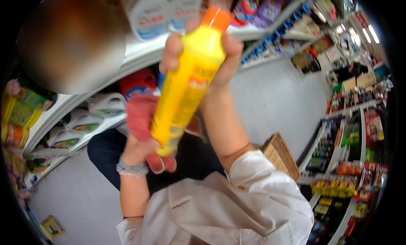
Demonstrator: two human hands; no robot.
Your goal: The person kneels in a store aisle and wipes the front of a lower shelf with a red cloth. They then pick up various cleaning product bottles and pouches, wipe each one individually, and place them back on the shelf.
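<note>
A tall yellow plastic bottle with an orange cap is tilted up close to the camera, its cap towards the top of the view. My right hand grips it around the shoulder, fingers on both sides. Lower down, my left hand is at the bottle's base with a red cloth bunched beside it; the bottle hides part of this hand, and whether the cloth is held or worn is unclear. Beaded bracelets circle my left wrist.
White shelves curve along the left and top, holding large white bottles and green-labelled jugs. A woven basket stands at my right. Stocked shelves line the right side, and a person is farther off.
</note>
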